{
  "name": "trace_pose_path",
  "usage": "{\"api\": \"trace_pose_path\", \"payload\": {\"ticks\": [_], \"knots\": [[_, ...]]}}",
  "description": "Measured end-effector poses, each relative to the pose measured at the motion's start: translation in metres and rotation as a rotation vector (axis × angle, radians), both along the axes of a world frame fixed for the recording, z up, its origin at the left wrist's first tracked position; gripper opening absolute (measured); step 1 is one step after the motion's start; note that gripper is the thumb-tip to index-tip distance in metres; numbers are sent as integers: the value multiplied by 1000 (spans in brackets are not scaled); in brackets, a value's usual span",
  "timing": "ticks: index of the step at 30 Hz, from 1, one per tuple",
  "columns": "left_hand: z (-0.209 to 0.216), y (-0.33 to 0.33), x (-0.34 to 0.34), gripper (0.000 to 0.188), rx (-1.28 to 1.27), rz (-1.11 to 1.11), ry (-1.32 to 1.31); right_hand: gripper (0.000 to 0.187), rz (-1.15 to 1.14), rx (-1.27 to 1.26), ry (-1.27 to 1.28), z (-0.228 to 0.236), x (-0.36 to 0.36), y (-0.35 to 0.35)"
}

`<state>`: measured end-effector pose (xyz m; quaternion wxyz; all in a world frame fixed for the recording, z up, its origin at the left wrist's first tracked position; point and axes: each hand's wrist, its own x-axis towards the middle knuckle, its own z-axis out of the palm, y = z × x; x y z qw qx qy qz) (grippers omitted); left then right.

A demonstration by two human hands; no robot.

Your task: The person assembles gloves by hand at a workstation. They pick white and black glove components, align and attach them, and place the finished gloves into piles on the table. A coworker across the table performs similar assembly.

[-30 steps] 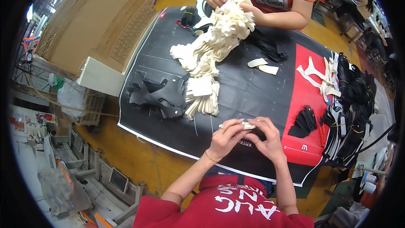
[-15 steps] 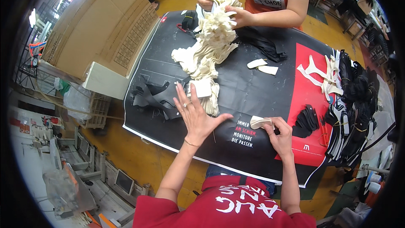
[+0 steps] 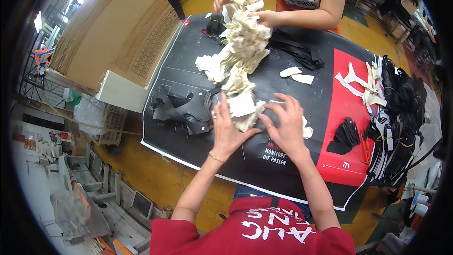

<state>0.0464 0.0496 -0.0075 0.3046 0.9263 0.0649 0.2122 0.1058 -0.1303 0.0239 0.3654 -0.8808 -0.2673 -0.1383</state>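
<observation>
Near the table's middle, a bundle of cream fabric pieces (image 3: 245, 122) hangs together, with a flat white piece (image 3: 242, 105) on its top. My left hand (image 3: 228, 131) lies along the bundle's left side, its thumb across the near end. From the right, my right hand (image 3: 287, 125) grips the bundle's edge with bent fingers, slightly blurred. Partly hidden behind my right hand, a small stack of cream pieces (image 3: 307, 131) rests on the table. A co-worker's hands (image 3: 267, 18) hold up the far part of a long ruffled heap of cream pieces (image 3: 245, 42), which reaches down to my bundle.
The black and red mat (image 3: 188, 66) covers the table. Dark cut pieces (image 3: 186, 111) lie left, black strips (image 3: 343, 136) right. Two cream pieces (image 3: 302, 78) lie beyond my right hand. Bundled black and white strips (image 3: 396, 123) and red-handled scissors (image 3: 364, 148) occupy the right edge.
My right hand has left the small cream stack on the table and moved left to the bundle. My left hand has shifted right and closed in on it. The co-worker's hands moved slightly.
</observation>
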Motion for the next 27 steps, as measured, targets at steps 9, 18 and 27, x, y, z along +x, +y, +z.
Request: {"api": "trace_pose_path", "payload": {"ticks": [9,18,27], "knots": [[11,13,-22,153,-67,-119,187,34,108,123,538,-10,18,14],[-11,-7,9,155,-128,-125,-1,31,360,369,591,-29,28,17],[2,32,-29,107,-54,-211,3,29,203,533,607,-43,-39,59]]}}
